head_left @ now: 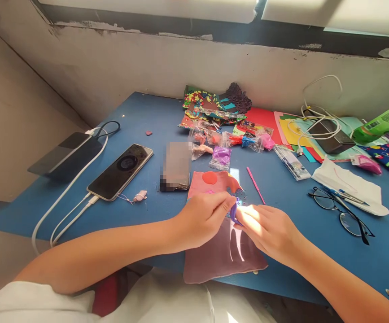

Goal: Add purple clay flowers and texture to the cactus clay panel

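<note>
Between my two hands is a small piece of purple clay, pinched from both sides. My left hand closes its fingertips on the upper left of the piece, and my right hand has its fingers pressed together on the right side. Below them lies a flat brownish-mauve sheet, its lower end at the table's front edge. Its upper part is pinkish and carries a red disc. A thin pink stick rests on the table to the right of the sheet.
On the blue table lie a phone with cables, a second phone, a purple clay packet, glasses, a white cloth and colored papers. A green bottle is at the right.
</note>
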Motion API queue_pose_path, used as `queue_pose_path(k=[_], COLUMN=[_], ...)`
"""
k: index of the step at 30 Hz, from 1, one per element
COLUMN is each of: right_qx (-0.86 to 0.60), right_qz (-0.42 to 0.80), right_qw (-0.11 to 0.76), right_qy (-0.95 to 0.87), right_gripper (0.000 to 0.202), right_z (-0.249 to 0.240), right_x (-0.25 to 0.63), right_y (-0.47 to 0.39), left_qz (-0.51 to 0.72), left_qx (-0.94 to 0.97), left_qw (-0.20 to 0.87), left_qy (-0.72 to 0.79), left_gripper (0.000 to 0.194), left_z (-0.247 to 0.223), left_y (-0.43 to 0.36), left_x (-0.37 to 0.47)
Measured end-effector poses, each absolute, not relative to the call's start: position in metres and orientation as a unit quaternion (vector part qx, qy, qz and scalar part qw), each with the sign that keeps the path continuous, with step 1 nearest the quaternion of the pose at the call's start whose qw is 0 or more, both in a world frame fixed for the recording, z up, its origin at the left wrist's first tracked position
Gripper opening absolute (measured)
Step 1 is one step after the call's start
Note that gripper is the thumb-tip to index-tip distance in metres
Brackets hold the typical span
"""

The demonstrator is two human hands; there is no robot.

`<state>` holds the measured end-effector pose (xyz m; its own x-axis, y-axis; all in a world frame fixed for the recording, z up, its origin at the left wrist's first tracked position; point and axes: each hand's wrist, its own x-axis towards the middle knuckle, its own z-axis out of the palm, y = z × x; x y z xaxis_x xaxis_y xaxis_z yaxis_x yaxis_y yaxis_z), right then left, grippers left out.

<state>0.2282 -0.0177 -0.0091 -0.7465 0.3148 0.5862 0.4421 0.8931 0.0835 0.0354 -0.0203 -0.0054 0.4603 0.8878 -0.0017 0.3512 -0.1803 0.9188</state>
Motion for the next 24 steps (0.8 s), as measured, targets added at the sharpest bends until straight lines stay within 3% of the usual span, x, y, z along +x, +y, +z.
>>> queue_pose_path(k=[5,8,11,17,20,24], right_qx=[-0.229,-0.248,-0.264,-0.266,-0.267,-0.270], right_qz=[-0.119,-0.099,-0.021,0.186,0.234,0.190], right_qw=[0.299,0.323,0.349,0.358,0.350,0.336], right_qy=[-0.919,-0.908,-0.899,-0.875,-0.867,-0.882], right_gripper=[0.013,0.007,0.006,0.009,0.012,0.014], right_z=[-0.010,-0.010,-0.007,0.004,0.006,0.004], right_x=[0.227,0.229,0.231,0.233,0.234,0.235], right_y=[-0.021,-0.022,-0.024,-0.026,-0.025,-0.027], left_qz=[0.205,0.164,0.171,0.216,0.229,0.211], left_qx=[0.817,0.834,0.814,0.622,0.626,0.652], left_qw=[0.373,0.374,0.426,0.675,0.673,0.651], left_qy=[0.389,0.371,0.357,0.332,0.320,0.327], left_gripper=[0.034,0.035,0.031,0.030,0.023,0.025], left_z=[-0.009,-0.007,-0.004,-0.002,-0.002,0.000], left_y=[-0.029,-0.030,-0.027,-0.022,-0.022,-0.023], left_x=[0.035,0.034,0.034,0.036,0.036,0.036])
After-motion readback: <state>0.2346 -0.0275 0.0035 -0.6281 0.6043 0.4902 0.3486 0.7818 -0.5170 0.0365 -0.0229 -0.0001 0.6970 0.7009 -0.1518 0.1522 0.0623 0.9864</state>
